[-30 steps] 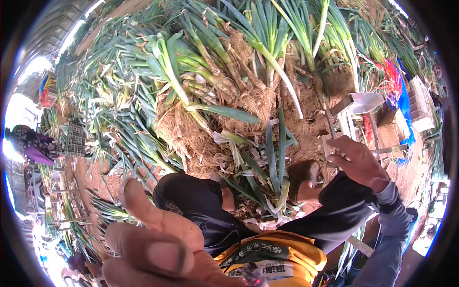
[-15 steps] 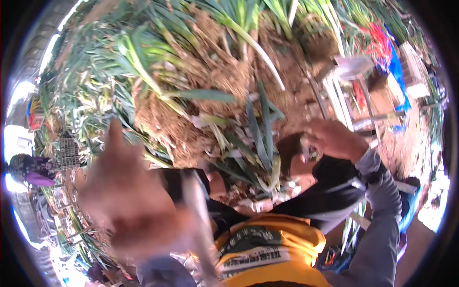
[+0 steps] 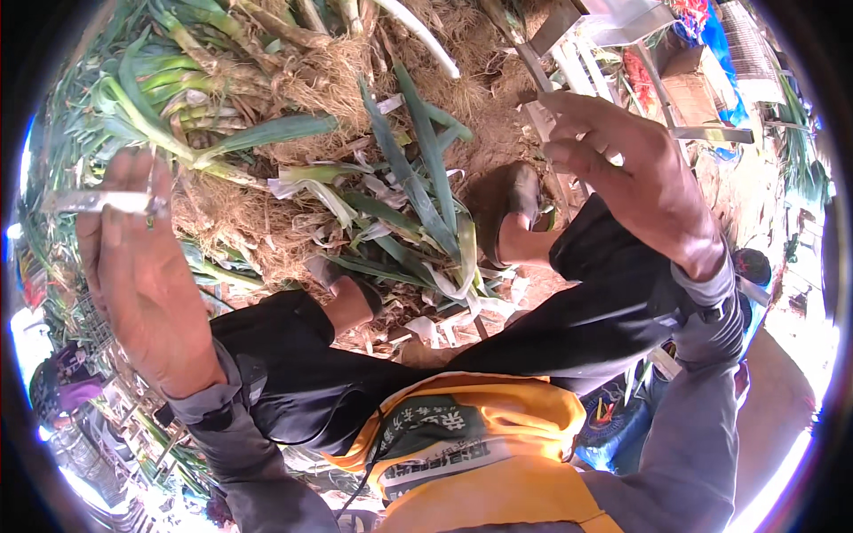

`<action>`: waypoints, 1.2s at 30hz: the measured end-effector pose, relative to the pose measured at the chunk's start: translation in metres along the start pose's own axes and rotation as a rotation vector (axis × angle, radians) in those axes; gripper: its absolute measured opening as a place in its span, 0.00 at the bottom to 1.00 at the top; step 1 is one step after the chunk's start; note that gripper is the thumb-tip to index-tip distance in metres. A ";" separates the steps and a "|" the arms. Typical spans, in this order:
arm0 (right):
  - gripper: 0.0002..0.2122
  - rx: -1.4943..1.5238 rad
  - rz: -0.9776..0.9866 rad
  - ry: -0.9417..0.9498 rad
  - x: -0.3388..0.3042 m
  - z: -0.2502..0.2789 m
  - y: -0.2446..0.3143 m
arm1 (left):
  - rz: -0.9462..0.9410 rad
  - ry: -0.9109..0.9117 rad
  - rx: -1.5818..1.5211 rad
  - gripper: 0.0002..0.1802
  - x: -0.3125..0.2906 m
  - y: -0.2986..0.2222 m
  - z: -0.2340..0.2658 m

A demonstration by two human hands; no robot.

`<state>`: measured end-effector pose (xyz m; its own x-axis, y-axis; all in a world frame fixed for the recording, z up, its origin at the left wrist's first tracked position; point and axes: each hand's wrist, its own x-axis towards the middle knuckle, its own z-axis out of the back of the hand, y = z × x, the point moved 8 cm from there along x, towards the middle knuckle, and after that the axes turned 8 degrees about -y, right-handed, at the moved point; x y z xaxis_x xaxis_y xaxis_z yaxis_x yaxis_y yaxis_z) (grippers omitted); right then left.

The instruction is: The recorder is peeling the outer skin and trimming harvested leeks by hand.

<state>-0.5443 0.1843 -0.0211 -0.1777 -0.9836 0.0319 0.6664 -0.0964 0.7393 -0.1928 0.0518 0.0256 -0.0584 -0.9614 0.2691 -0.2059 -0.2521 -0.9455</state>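
Wide fisheye view from the head, looking steeply down, hands (image 3: 147, 280) (image 3: 635, 169) close below, ground (image 3: 498, 133) farther off

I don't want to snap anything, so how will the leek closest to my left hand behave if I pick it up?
The leek would probably flop at its side leaf, which is long and flat. Its pale stem, rounder and thicker, should feel stiffer. It seems unlikely to roll far, since that leaf juts out sideways over the roots.
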 end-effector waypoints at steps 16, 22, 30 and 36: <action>0.20 -0.252 0.334 0.138 0.023 -0.059 0.031 | -0.042 -0.205 -0.074 0.10 -0.010 -0.032 0.050; 0.17 -0.082 0.147 0.550 0.013 -0.094 0.061 | 0.141 -0.294 -0.402 0.13 -0.002 -0.008 0.089; 0.21 -0.122 0.395 0.436 0.052 -0.144 0.092 | 0.175 -0.437 -0.448 0.12 -0.015 0.006 0.128; 0.25 -0.095 0.104 0.702 0.072 -0.146 0.082 | 0.055 -0.321 0.095 0.21 -0.012 -0.003 0.151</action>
<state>-0.3969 0.0833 -0.0562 0.3769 -0.8515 -0.3645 0.7204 0.0220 0.6932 -0.0442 0.0470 -0.0025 0.2469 -0.9557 0.1600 -0.1185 -0.1937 -0.9739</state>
